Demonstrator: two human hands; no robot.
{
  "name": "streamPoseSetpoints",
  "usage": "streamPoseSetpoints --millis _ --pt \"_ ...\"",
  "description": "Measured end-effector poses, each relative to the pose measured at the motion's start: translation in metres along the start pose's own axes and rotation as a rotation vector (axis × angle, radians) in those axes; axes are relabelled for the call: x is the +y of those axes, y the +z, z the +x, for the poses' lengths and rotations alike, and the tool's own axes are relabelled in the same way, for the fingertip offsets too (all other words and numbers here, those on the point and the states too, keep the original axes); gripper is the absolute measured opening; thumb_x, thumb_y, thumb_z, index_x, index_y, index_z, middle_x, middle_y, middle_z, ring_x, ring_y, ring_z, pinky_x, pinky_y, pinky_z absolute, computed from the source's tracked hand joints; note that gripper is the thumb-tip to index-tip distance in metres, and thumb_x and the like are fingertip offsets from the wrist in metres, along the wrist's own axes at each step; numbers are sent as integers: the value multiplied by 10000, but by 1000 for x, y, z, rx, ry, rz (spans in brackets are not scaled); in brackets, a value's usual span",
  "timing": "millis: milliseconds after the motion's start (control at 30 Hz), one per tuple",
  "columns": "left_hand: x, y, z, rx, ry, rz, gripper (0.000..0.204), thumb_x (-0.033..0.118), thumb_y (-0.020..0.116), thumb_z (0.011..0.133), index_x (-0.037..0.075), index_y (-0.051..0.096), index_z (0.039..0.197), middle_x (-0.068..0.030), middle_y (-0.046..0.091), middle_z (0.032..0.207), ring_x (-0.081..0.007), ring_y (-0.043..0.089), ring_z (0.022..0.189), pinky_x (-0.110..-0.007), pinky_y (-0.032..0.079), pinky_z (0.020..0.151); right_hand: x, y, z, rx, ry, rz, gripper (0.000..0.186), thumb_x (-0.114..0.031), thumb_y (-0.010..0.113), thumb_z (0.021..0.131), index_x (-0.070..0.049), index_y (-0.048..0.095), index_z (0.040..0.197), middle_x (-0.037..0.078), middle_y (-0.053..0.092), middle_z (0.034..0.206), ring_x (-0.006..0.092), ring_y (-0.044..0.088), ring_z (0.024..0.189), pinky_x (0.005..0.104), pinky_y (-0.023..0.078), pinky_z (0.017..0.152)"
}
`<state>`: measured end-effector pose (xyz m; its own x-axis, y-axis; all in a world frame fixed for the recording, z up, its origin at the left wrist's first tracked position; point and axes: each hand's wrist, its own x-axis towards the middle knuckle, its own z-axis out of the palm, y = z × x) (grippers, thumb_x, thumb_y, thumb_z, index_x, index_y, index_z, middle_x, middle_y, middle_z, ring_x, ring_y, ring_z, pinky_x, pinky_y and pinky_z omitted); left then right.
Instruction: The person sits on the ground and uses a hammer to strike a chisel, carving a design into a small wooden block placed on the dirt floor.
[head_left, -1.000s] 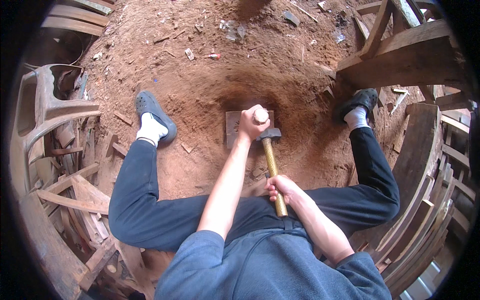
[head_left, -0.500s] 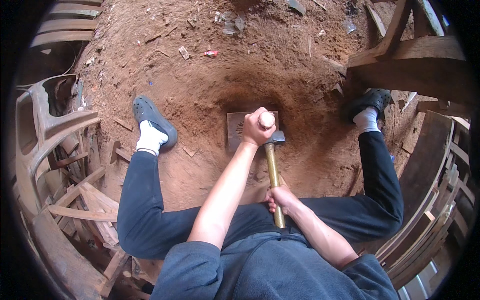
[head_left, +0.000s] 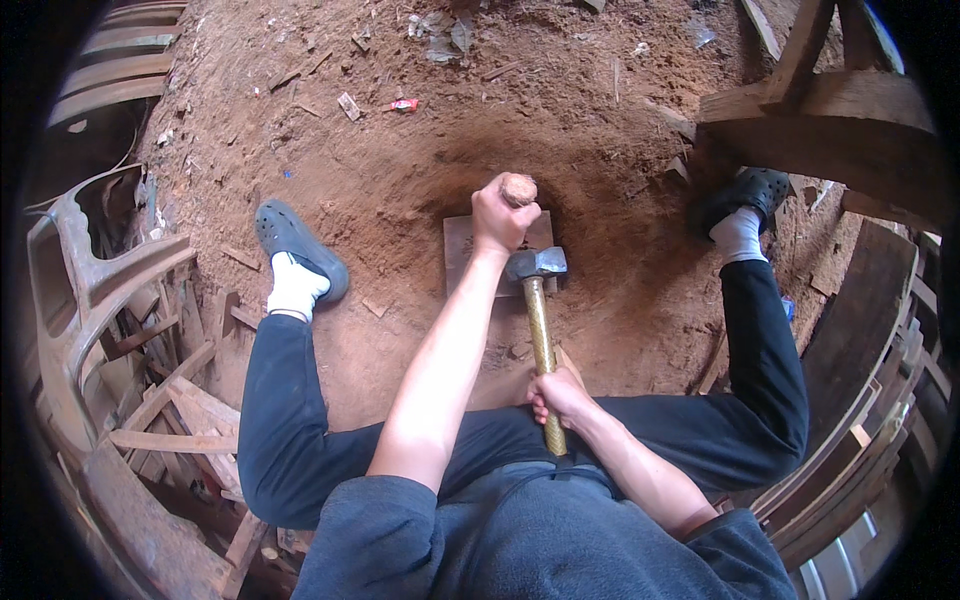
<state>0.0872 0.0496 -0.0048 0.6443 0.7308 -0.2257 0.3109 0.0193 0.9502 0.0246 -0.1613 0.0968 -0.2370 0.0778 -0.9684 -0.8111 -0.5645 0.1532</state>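
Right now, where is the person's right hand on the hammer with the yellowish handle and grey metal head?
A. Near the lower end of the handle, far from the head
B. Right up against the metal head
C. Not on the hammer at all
A: the right hand grips the hammer low on its yellowish handle, close to the person's lap, while the grey metal head sits up by the flat grey block on the red dirt.

left hand (head_left: 503, 222) hides most of the flat slab (head_left: 460, 262) (material unclear).
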Motion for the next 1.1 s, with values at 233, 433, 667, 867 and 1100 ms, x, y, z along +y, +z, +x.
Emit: streamPoseSetpoints --millis 233,433,667,867,1100 --pt "-1 -3 -13 1 68 14 209 140 627 592 -7 577 732 -46 563 609 -124 550 579 -268 459 579 -7 0 0 -100 -12 75 86 8 482 731 -21 458 653 34 416 495 132 399 376 304 366 363" --pt "-5 -11 -64 -11 286 47 182 128 675 591 49 568 715 -86 610 642 -214 651 625 -305 503 596 -13 -2 -14 -142 -80 174 118 -57 545 790 -34 455 862 39 479 590 81 419 397 243 365 321" --pt "-7 -20 -72 -102 189 -24 197 91 680 589 42 560 738 -79 613 662 -188 632 614 -304 491 590 -62 4 -48 -33 -374 30 557 -35 592 790 -49 332 1282 102 554 835 83 447 438 226 384 333" --pt "-6 -27 -85 -147 92 -142 182 14 647 603 37 563 763 -54 599 666 -124 592 636 -283 475 603 -102 -3 -38 -199 -205 69 305 35 479 740 -5 414 1035 68 511 814 57 414 450 186 378 359" --pt "-3 -39 -97 -87 34 -172 214 17 623 580 42 557 782 -40 580 689 -136 570 665 -277 459 613 -114 18 -26 -183 -105 10 151 10 465 698 11 436 846 46 478 719 66 418 437 197 391 368"
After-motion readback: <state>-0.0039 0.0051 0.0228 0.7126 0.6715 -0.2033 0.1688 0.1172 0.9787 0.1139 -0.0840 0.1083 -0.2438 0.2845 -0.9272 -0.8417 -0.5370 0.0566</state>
